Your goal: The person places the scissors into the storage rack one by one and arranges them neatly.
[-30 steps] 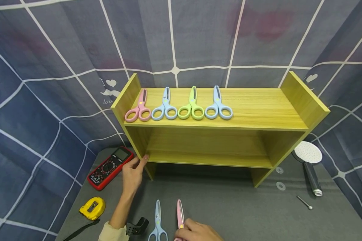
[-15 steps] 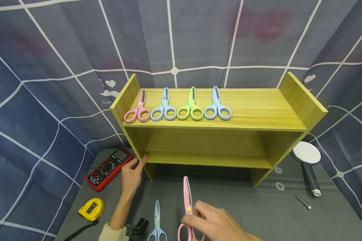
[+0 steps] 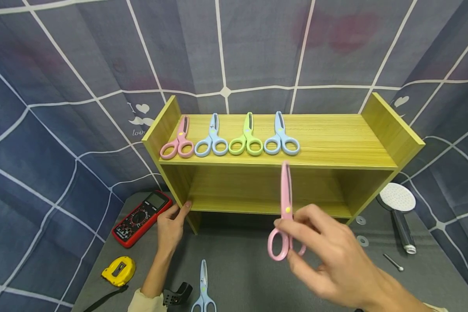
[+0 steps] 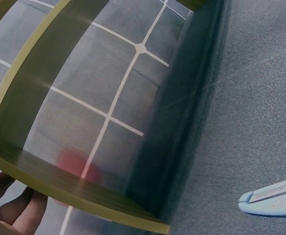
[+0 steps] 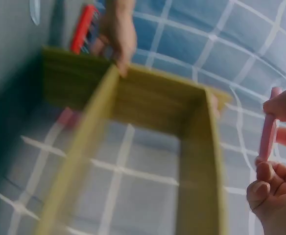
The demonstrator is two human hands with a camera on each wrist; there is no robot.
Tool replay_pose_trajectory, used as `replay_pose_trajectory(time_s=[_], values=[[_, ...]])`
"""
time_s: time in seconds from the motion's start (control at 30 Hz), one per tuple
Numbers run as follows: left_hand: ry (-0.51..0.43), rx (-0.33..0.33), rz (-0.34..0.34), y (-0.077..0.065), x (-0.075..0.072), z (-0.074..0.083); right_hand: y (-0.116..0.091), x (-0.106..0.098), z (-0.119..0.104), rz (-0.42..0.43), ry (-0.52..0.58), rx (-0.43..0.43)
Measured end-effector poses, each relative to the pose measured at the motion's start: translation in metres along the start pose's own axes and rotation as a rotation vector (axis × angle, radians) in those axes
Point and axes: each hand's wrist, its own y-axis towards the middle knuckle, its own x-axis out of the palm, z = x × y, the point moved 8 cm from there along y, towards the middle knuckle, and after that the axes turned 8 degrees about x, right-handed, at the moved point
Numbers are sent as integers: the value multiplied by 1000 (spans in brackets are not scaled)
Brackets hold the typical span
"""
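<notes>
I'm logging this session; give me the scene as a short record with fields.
Right hand: pinches pink plastic scissors, raised off the grey table
Left hand: grips yellow-green wooden shelf at its left
Scissors on top, left to right: pink pair, blue pair, green pair, last blue pair
Table: red-black multimeter, yellow tape measure, round white shower head, light blue scissors

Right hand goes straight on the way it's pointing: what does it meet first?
Likely the shelf unit, with the pink scissors in the right hand probably touching before the fingers; depth is unclear.
</notes>
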Motion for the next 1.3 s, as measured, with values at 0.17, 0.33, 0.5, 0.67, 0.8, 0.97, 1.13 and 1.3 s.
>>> replay_pose_trajectory(time_s=[0.17,0.33,0.5,0.67,0.8,0.97,1.13,1.3], values=[[-6,9,1,1,1,0,19,-37,24,17,-128,165],[-27,13,-3,1,2,-2,34,-67,64,-45,-301,379],[-30,16,7,2,1,0,48,-78,106,-124,-372,547],[-20,13,9,1,1,-1,54,-72,141,-231,-352,686],[-29,13,7,1,2,-2,55,-65,154,-288,-338,723],[-35,13,10,1,1,-2,55,-59,158,-331,-323,743],[-15,19,13,0,1,-3,56,-55,159,-358,-303,747],[-14,41,12,1,1,-14,55,-55,160,-352,-288,743]])
